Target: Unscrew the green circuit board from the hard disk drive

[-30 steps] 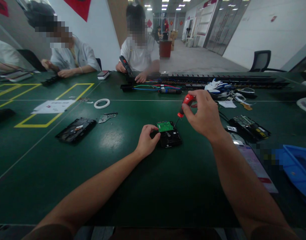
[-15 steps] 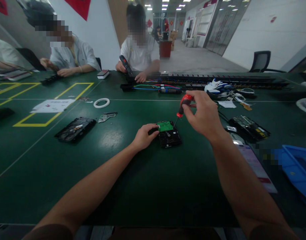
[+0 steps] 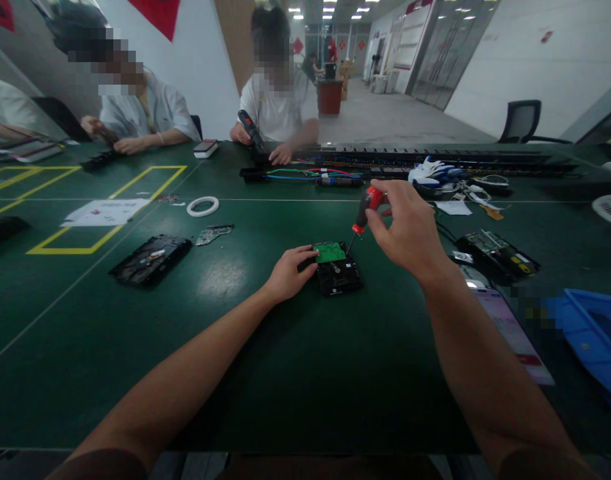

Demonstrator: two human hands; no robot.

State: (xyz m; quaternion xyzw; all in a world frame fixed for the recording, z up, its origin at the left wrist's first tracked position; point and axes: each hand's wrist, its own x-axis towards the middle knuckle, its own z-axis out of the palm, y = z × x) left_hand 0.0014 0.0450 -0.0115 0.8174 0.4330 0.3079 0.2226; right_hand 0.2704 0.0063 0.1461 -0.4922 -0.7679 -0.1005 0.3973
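Note:
A hard drive (image 3: 339,277) with a green circuit board (image 3: 330,252) on its far half lies flat on the green table. My left hand (image 3: 291,273) grips its left edge, fingers at the board's corner and thumb lower down. In my right hand (image 3: 402,223) is a red and black screwdriver (image 3: 366,208), held by the handle between thumb and fingers. It leans, with its tip down at the board's right edge; whether the tip sits in a screw is too small to tell.
Left of the drive lie another black drive (image 3: 152,259), a loose circuit board (image 3: 214,234) and a white ring (image 3: 202,206). To the right are a further drive (image 3: 500,255), a phone (image 3: 515,333) and a blue bin (image 3: 595,340). Co-workers sit across the table.
The screwdriver's handle has turned slightly in my right hand, its tip staying at the same spot. My left hand and the hard drive stay in place.

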